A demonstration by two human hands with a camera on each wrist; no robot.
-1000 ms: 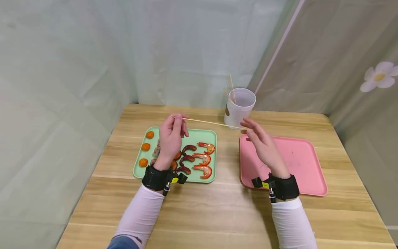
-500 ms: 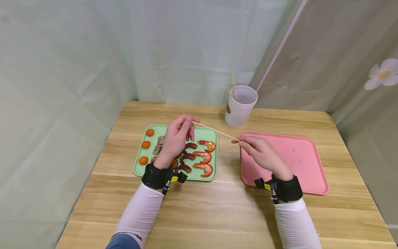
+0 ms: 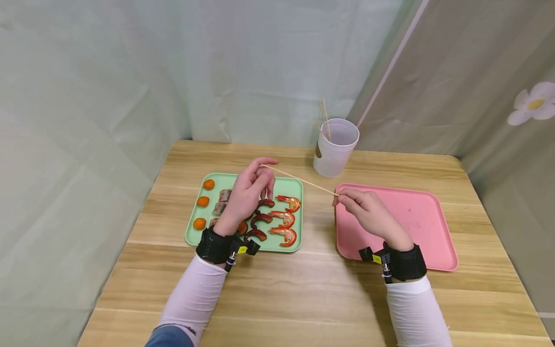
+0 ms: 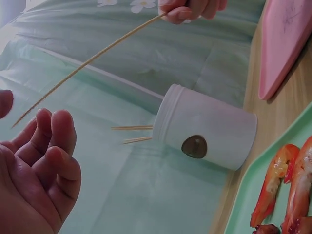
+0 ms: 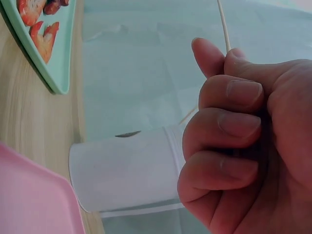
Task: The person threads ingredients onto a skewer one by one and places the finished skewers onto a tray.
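My right hand pinches one end of a thin wooden skewer between thumb and forefinger. In the right wrist view its other fingers are curled into the palm. The skewer slants up to the left. My left hand is over the green tray, around the skewer's far end. Seen from the left wrist, that pointed end lies in the gap between thumb and loosely bent fingers, apart from them. On the tray lie rows of shrimp, octopus tentacles, meat pieces and orange balls, partly hidden by the left hand.
A white bucket with several skewers stands at the back of the wooden table. A pink tray lies to the right, partly under the right hand. Curtains hang behind and at both sides.
The right hand's spread fingers have closed on the skewer's right end, which has come lower. The left hand has moved slightly right, and its fingers have loosened from the skewer's other end.
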